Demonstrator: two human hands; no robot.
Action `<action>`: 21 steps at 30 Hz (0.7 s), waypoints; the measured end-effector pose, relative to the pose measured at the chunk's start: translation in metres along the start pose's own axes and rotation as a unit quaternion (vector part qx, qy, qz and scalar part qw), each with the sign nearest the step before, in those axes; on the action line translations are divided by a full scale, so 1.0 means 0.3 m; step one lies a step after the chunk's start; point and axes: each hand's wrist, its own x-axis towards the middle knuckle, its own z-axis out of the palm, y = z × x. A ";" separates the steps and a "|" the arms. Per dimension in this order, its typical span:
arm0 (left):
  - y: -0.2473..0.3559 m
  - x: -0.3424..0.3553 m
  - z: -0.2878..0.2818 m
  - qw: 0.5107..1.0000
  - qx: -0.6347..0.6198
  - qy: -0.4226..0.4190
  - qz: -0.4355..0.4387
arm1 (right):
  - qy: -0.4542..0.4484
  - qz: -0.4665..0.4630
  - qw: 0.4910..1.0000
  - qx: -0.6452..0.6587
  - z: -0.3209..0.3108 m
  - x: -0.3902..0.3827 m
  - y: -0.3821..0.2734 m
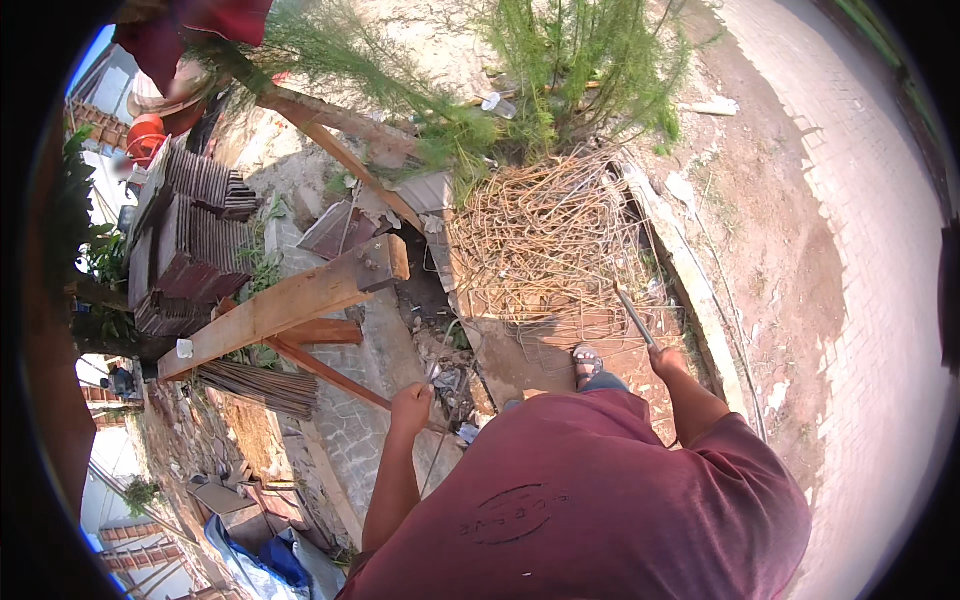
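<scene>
My left hand (411, 408) is closed in a fist round a thin metal rod (433, 462), beside the wooden beam. In my right hand (668, 362) is a long dark metal bar (634, 315), its far end slanting up toward a pile of bent rusty steel rods (550, 235). The pile lies on the ground ahead of me, with several square-bent pieces along its near edge. Left of the pile, a thick wooden beam (285, 308) stands raised on timber legs, and a dark metal fitting (376, 262) sits at its near end.
Stacked roof tiles (200, 235) stand at the left, with a bundle of straight rods (262, 388) below them. A feathery green bush (580, 80) grows beyond the pile. A concrete kerb (690, 275) runs along the right, before a paved road (890, 300). Rubble (452, 385) lies near my left hand.
</scene>
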 end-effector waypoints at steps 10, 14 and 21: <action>0.207 0.457 0.399 0.991 0.029 -0.079 0.104 | -0.083 0.292 0.952 0.039 -0.147 -0.339 0.634; 0.521 0.693 0.322 0.983 -0.014 0.061 0.173 | -0.073 0.230 0.957 0.161 -0.099 -0.254 0.624; 0.715 0.738 0.348 0.958 -0.260 0.071 0.095 | -0.052 0.043 0.993 0.098 -0.095 -0.125 0.374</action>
